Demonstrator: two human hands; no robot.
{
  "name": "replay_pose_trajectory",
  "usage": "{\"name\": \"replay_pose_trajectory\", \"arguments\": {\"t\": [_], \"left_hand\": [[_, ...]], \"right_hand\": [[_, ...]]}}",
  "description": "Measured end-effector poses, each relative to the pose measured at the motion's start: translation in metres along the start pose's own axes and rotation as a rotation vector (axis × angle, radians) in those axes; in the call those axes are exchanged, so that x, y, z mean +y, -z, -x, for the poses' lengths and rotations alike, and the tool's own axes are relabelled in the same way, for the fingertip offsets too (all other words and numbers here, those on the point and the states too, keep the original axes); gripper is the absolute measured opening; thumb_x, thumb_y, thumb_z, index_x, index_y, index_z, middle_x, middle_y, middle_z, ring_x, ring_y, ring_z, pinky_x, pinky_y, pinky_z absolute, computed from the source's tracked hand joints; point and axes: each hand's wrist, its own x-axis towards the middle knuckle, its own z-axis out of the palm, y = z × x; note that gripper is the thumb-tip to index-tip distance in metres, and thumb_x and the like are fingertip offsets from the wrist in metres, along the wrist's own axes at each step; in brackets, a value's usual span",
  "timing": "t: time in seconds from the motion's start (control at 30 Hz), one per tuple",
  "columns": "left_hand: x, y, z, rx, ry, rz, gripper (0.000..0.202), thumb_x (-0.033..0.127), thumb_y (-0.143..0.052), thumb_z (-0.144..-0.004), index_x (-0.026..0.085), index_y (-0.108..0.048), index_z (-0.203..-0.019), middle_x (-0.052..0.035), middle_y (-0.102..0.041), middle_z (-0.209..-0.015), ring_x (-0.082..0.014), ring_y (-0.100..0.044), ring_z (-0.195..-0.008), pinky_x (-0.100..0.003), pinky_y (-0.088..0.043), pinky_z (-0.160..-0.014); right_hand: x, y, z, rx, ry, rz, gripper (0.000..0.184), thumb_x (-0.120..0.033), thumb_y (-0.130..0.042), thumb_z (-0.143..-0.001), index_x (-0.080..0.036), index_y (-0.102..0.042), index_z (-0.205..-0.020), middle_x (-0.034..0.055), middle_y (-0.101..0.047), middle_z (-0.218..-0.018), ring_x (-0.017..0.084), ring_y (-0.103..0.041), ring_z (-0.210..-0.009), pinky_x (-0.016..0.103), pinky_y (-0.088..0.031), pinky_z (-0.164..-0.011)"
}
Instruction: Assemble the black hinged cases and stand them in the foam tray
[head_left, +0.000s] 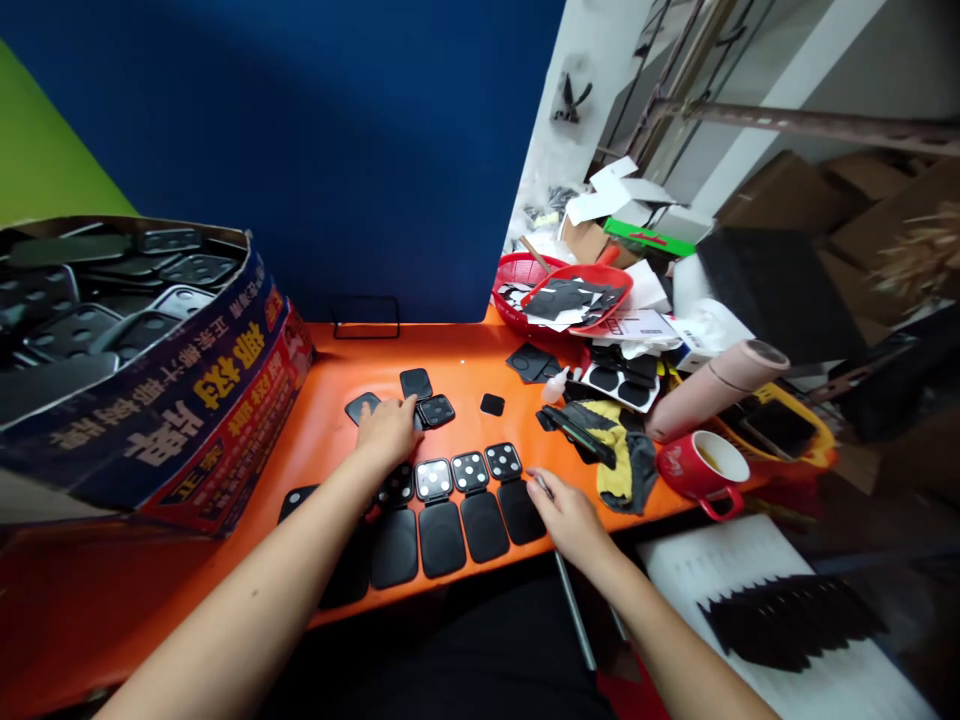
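A row of several open black hinged cases (457, 510) lies on the orange table (457, 365), their upper halves showing white dots. My left hand (388, 432) lies on loose black square pieces (420, 395) behind that row, its fingers bent over one of them. My right hand (564, 512) rests at the right end of the row, beside the last case (512, 488), fingers curled round a thin light object I cannot make out.
A big cardboard box (150, 400) full of black cases stands at the left. To the right are red baskets (577, 295) with black pieces, a red mug (705, 467), a pink roll (716, 390), a yellow-black cloth (619, 450) and a small glue bottle (555, 385).
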Motion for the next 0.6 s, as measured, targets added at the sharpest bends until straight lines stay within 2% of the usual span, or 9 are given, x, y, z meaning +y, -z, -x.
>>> {"name": "replay_pose_trajectory", "arguments": {"t": [0.1,0.2,0.27,0.33,0.37,0.4,0.47,0.53,0.6], "left_hand": [[-0.001,0.009,-0.008,-0.005,0.019,0.075,0.046,0.023,-0.058,-0.072,0.015,-0.055,-0.118,-0.0176,-0.058,-0.115,-0.0353,-0.051,-0.111,-0.046,-0.036,-0.093],[0.005,0.023,0.003,-0.055,-0.002,0.2,0.029,0.027,-0.049,-0.08,0.015,-0.062,-0.102,-0.0145,-0.063,-0.105,-0.0315,-0.058,-0.1,-0.039,-0.044,-0.083],[0.012,0.03,0.024,-0.134,-0.052,0.302,0.028,0.034,-0.046,-0.083,0.017,-0.063,-0.098,-0.009,-0.067,-0.095,-0.0266,-0.063,-0.09,-0.034,-0.048,-0.076],[0.021,0.031,0.054,-0.27,-0.108,0.477,0.032,0.041,-0.045,-0.085,0.018,-0.062,-0.099,-0.0044,-0.069,-0.087,-0.0216,-0.065,-0.079,-0.029,-0.05,-0.069],[0.025,0.029,0.071,-0.388,-0.109,0.693,0.034,0.043,-0.047,-0.085,0.016,-0.061,-0.101,-0.0051,-0.069,-0.088,-0.0215,-0.065,-0.078,-0.029,-0.051,-0.067],[0.03,0.026,0.088,-0.476,-0.098,0.889,0.036,0.043,-0.05,-0.084,0.016,-0.06,-0.106,-0.0056,-0.07,-0.091,-0.0218,-0.065,-0.081,-0.03,-0.051,-0.069],[0.037,0.016,0.116,-0.518,-0.038,1.167,0.04,0.04,-0.056,-0.082,0.017,-0.057,-0.115,-0.0065,-0.068,-0.101,-0.0229,-0.065,-0.089,-0.033,-0.05,-0.078],[0.041,0.006,0.135,-0.464,0.012,1.3,0.042,0.037,-0.058,-0.082,0.02,-0.055,-0.12,-0.0063,-0.065,-0.112,-0.0238,-0.062,-0.099,-0.036,-0.047,-0.088],[0.041,-0.001,0.144,-0.413,0.044,1.343,0.042,0.037,-0.058,-0.082,0.02,-0.056,-0.12,-0.0063,-0.063,-0.118,-0.0253,-0.058,-0.106,-0.038,-0.044,-0.093]], "right_hand": [[-0.006,0.002,0.007,0.056,0.014,-0.081,0.038,-0.04,-0.037,-0.09,-0.019,-0.06,-0.111,0.0097,-0.065,-0.11,0.024,-0.061,-0.101,0.033,-0.046,-0.085],[-0.019,0.006,0.007,0.097,-0.013,-0.198,0.035,-0.041,-0.042,-0.088,-0.019,-0.061,-0.108,0.0082,-0.067,-0.101,0.023,-0.063,-0.092,0.032,-0.048,-0.08],[-0.03,0.004,0.002,0.104,-0.046,-0.33,0.037,-0.043,-0.048,-0.085,-0.018,-0.06,-0.109,0.0077,-0.067,-0.096,0.021,-0.063,-0.089,0.031,-0.048,-0.077],[-0.04,-0.001,-0.004,0.069,-0.054,-0.465,0.041,-0.044,-0.051,-0.083,-0.016,-0.059,-0.112,0.0071,-0.067,-0.091,0.02,-0.063,-0.084,0.029,-0.049,-0.072],[-0.044,-0.005,-0.007,0.024,-0.04,-0.514,0.042,-0.045,-0.052,-0.083,-0.015,-0.059,-0.112,0.0065,-0.066,-0.087,0.019,-0.063,-0.08,0.028,-0.049,-0.068],[-0.048,-0.009,-0.009,-0.028,-0.017,-0.545,0.041,-0.045,-0.052,-0.082,-0.015,-0.06,-0.11,0.0054,-0.066,-0.083,0.018,-0.062,-0.076,0.027,-0.049,-0.065],[-0.056,-0.018,-0.009,-0.105,0.027,-0.553,0.035,-0.043,-0.053,-0.083,-0.015,-0.063,-0.101,0.0028,-0.063,-0.075,0.016,-0.059,-0.068,0.026,-0.047,-0.059],[-0.062,-0.024,-0.006,-0.121,0.05,-0.527,0.029,-0.04,-0.053,-0.083,-0.016,-0.063,-0.096,0.0005,-0.06,-0.07,0.014,-0.056,-0.064,0.024,-0.045,-0.058],[-0.067,-0.027,-0.003,-0.12,0.064,-0.5,0.025,-0.037,-0.052,-0.084,-0.017,-0.063,-0.094,-0.0009,-0.058,-0.068,0.013,-0.054,-0.062,0.023,-0.044,-0.058]]}}
